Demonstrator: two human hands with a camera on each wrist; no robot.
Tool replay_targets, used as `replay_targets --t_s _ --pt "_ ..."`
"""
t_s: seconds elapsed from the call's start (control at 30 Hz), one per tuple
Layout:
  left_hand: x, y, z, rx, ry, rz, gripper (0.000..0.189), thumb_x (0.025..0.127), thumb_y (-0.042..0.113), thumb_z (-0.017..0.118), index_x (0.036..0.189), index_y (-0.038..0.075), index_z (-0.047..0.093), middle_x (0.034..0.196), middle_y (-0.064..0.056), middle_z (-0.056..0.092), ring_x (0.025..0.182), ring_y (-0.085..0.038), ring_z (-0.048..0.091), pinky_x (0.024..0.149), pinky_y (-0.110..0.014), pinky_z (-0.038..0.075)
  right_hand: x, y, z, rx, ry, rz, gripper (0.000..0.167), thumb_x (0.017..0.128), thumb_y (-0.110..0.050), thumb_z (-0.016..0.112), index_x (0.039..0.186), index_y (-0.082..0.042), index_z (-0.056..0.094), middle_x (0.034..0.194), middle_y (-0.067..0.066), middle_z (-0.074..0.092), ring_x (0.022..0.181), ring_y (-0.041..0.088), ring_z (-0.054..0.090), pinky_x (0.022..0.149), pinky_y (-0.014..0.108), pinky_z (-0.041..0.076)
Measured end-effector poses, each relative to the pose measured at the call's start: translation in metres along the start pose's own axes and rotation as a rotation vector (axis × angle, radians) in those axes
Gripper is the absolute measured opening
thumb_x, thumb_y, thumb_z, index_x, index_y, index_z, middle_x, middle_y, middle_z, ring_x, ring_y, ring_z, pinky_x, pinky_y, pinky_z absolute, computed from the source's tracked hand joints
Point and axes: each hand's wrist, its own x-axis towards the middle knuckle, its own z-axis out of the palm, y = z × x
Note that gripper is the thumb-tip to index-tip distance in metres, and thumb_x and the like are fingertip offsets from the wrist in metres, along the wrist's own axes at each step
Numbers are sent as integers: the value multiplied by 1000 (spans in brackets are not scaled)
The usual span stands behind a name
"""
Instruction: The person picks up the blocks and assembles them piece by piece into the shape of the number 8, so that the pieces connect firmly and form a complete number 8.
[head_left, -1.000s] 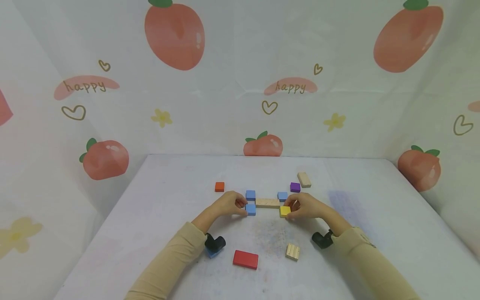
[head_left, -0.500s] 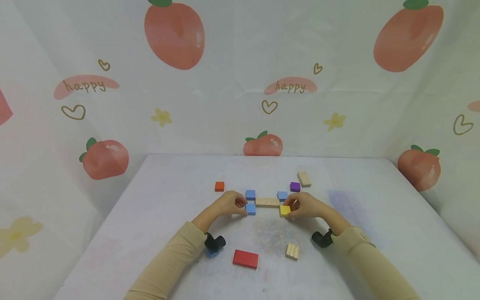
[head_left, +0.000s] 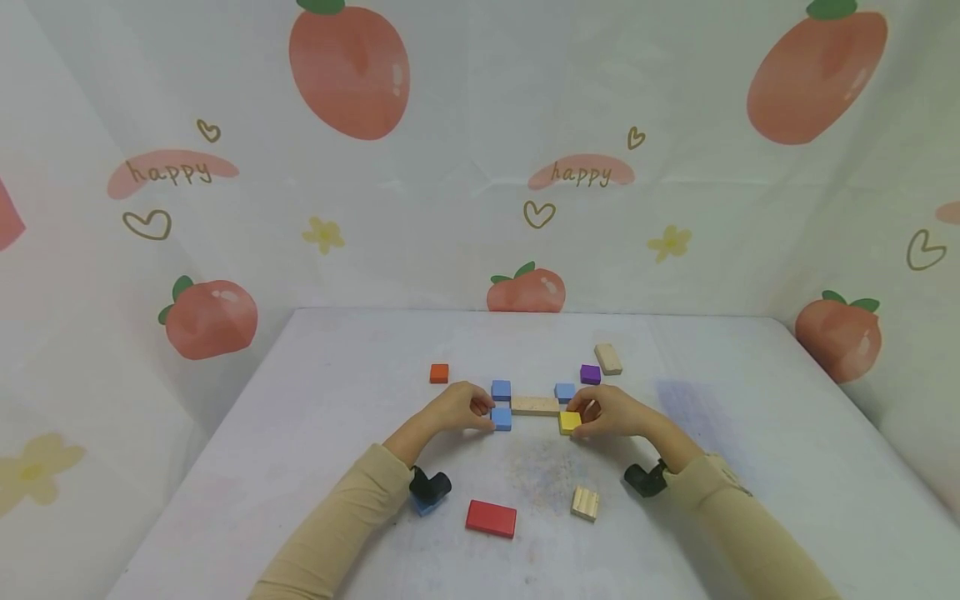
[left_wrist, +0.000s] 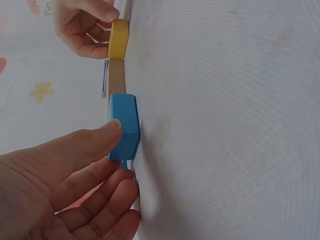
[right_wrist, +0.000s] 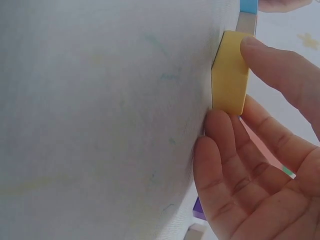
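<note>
My left hand (head_left: 459, 408) pinches a small blue block (head_left: 502, 419) that rests on the white table, its thumb (left_wrist: 111, 134) lying against one face. On the other side, my right hand (head_left: 611, 411) grips a yellow block (head_left: 569, 422) between thumb and fingers. A long wooden block (head_left: 535, 407) lies crosswise just behind and between these two. Another blue block (head_left: 501, 390) sits behind the held blue one. Behind the yellow block is a further blue block (head_left: 565, 392), partly covered by my right fingers.
An orange block (head_left: 439, 373) lies back left; a purple block (head_left: 590, 374) and a wooden block (head_left: 608, 359) lie back right. Nearer me are a red block (head_left: 491, 518), a short wooden block (head_left: 585, 503) and a blue block (head_left: 424, 507) half hidden under the left wrist camera.
</note>
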Motion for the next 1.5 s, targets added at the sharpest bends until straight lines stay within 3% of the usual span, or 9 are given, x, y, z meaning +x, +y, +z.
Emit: replay_targets --t_s 0.9,1.17,1.5 --pt "-2 2 -1 -3 -5 29 31 75 12 76 101 -3 67 91 -10 67 79 -10 57 73 -18 48 -13 -4 -4 -13 66 -19 30 79 -19 73 102 -2 62 94 8 63 82 13 59 76 28 54" --pt "-2 3 -2 -13 -3 2 31 76 12 76 102 -2 67 92 -10 67 79 -11 56 75 -21 49 -20 -9 -5 -25 87 -58 26 79 -16 72 98 0 63 90 8 64 79 11 59 75 28 54" --pt "0 0 0 -19 -6 2 31 76 12 75 103 -2 67 92 -9 67 79 -10 56 75 -20 49 -26 -10 -5 9 51 -47 24 81 -18 72 95 -2 63 89 7 63 78 9 57 72 22 51"
